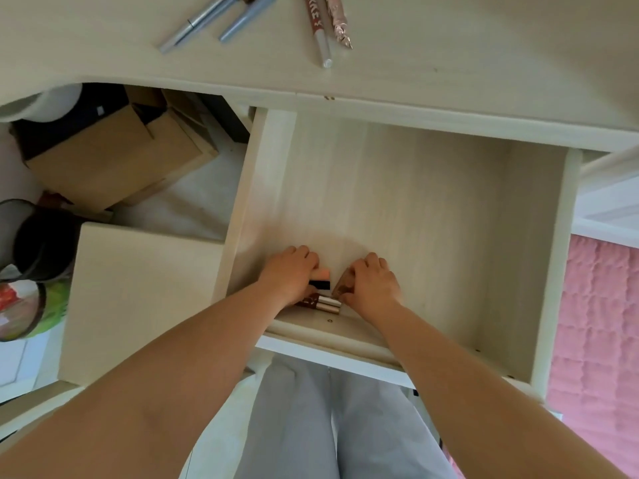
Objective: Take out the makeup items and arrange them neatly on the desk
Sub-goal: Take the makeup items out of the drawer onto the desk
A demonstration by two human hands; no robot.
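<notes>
Right, both hands down in the open drawer (449,209), at its near edge. Left hand (292,273) is curled over a peach-and-black tube (321,279); fingers look wrapped on it, but the palm hides the contact. Right hand (371,283) is curled round a brownish item (345,283), pinched at its left side. Just below and between my grips lies a lip gloss with a silver cap (321,303), dark red body, against the drawer front; I can't tell whether either hand touches it.

Risks, as I judge them:
- Grabbing several small smooth tubes at once: one could slip out on the lift and roll across the drawer floor.
- The gloss sits tight in the front corner, under my wrists; easy to miss, or to nudge further under the lip.
- The lift path goes up past the counter edge ahead of my grips; a knock there could drop an item.

Ahead of the grips, on the counter (484,46): two silver-blue pens (207,24), a brown liner (316,29) and a rose-gold tube (340,25), roughly paired, not quite parallel.

Pale wood-grain throughout. Left of my left grip: cardboard boxes (114,157) and a mesh bin (20,243) on the floor. Pink quilted fabric (601,323) off to the right.
</notes>
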